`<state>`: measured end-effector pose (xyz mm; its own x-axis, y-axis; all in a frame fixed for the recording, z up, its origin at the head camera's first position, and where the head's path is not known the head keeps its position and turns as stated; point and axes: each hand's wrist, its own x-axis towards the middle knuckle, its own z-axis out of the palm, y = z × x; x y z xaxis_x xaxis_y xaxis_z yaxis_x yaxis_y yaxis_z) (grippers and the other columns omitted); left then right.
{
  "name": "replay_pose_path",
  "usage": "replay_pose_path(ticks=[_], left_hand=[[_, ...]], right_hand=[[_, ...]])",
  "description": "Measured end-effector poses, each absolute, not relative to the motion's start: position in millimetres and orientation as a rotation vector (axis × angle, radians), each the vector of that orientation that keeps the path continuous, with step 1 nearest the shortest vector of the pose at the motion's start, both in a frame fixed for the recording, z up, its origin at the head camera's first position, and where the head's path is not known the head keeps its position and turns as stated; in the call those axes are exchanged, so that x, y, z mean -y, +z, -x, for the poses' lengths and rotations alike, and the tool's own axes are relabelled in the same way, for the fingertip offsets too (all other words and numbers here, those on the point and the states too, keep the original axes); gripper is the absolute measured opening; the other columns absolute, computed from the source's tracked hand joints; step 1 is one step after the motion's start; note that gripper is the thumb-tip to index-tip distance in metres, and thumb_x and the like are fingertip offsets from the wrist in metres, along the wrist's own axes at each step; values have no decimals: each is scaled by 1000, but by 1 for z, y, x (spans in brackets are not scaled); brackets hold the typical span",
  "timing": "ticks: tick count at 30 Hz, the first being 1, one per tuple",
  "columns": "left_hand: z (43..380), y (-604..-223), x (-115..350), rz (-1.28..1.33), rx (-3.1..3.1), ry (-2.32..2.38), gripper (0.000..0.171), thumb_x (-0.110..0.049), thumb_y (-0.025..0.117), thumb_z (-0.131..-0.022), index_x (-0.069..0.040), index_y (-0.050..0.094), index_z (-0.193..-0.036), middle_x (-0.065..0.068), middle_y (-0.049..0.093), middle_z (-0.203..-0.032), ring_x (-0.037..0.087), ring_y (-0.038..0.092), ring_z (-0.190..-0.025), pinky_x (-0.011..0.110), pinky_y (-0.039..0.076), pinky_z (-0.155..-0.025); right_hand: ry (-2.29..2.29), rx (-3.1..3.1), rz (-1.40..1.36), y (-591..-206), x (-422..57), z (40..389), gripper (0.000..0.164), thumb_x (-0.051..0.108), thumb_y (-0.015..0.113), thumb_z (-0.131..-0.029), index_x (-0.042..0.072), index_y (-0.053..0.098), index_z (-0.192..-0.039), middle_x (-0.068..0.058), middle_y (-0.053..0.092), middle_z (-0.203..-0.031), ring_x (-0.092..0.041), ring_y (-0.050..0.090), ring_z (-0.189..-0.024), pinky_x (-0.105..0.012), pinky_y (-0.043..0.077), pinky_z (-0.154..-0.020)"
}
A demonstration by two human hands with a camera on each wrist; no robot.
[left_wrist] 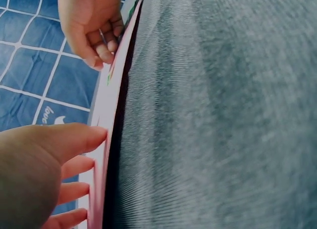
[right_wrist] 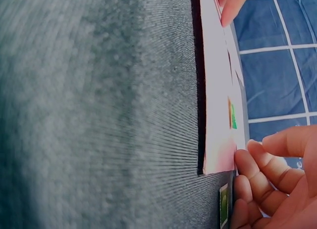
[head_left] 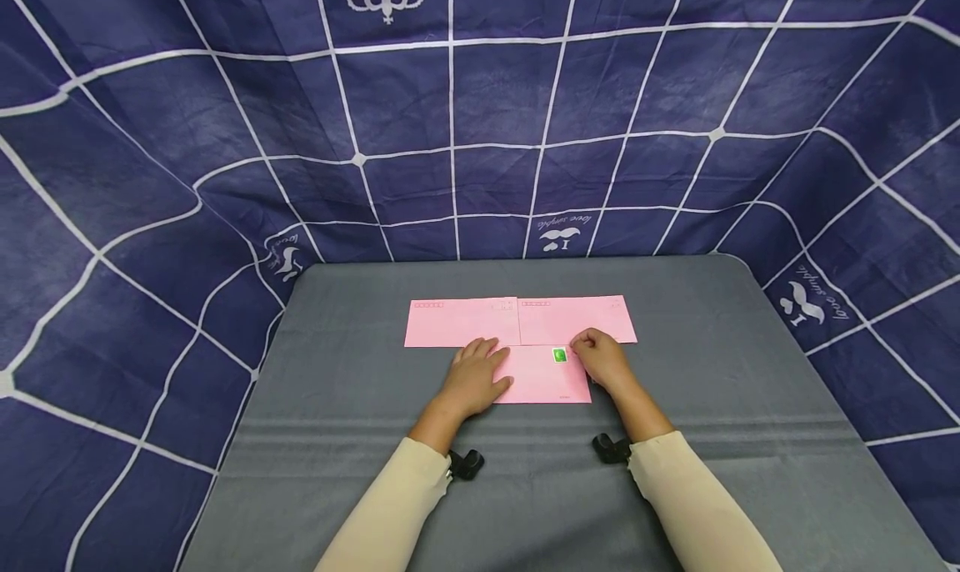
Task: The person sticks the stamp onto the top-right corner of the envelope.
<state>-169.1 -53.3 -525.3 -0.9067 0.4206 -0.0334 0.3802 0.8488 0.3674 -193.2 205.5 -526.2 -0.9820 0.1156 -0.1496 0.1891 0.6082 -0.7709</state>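
Left hand (head_left: 471, 380) lies spread on the nearest pink envelope (head_left: 543, 380), right hand (head_left: 602, 359) curled by its corner, grip unclear; green stamp (head_left: 559, 355) between them; apparently affixing, next likely calling for pressing.

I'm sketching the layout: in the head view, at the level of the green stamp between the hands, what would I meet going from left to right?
Left side of the navy cloth, left hand, green stamp, right hand, right side of the navy cloth.
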Motion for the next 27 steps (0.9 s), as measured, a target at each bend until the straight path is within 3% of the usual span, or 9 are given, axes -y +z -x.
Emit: replay_pose_path(ticks=[10,27], left_hand=[[175,-528,50,-609,-3030,667,46,-32,66,-95,-9,65,-135,12,57,-143,34,44,-139,53,34,-113],[176,-527,37,-684,-2964,753,53,-34,62,-98,-6,56,-144,12,46,-157,34,31,-153,53,28,-123]], right_hand=[[-1332,-2764,-246,-524,-207,192,18,18,59,-96,3,68,-96,-7,62,-79,-16,54,-68,-26,43,-59],[-1449,-2813,-131,-523,-218,186,18,15,56,-99,3,69,-103,-9,64,-91,-13,55,-78,-22,45,-70]])
